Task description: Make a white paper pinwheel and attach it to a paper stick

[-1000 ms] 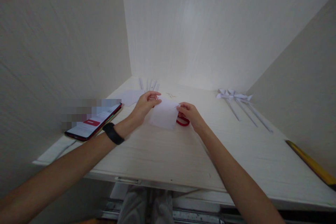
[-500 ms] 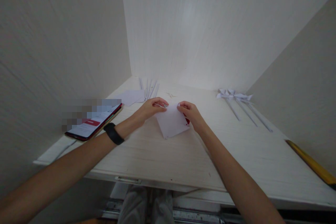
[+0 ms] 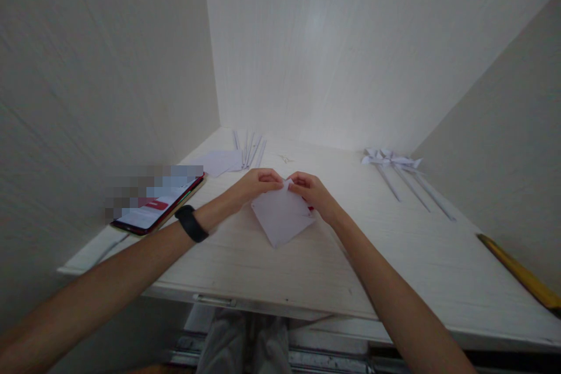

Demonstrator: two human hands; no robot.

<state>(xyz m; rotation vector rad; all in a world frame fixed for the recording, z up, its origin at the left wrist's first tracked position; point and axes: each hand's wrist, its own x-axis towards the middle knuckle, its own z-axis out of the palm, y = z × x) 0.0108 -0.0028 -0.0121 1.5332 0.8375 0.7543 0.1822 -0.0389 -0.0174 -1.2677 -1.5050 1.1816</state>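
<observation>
A square of white paper (image 3: 283, 216) is held just above the tabletop, one corner pointing toward me. My left hand (image 3: 262, 181) pinches its far edge from the left, thumb on top and fingers curled behind. Close beside it, my right hand (image 3: 309, 188) pinches the same far corner from the right. The two thumbs almost meet there. A small red thing (image 3: 311, 208) peeks out by the right palm, mostly hidden, so its kind cannot be made out.
A phone (image 3: 153, 204) lies at the left. Behind it are white paper sheets (image 3: 217, 162) and several thin paper sticks (image 3: 253, 151). Small thin bits (image 3: 286, 159) lie at the back. Paper pinwheels (image 3: 388, 158) on sticks rest at the right, with a yellow tool (image 3: 517, 272) at the right edge.
Both hands have come closer together at the paper's far corner. The sheet has turned and shifted slightly toward me, with its near corner lower in view.
</observation>
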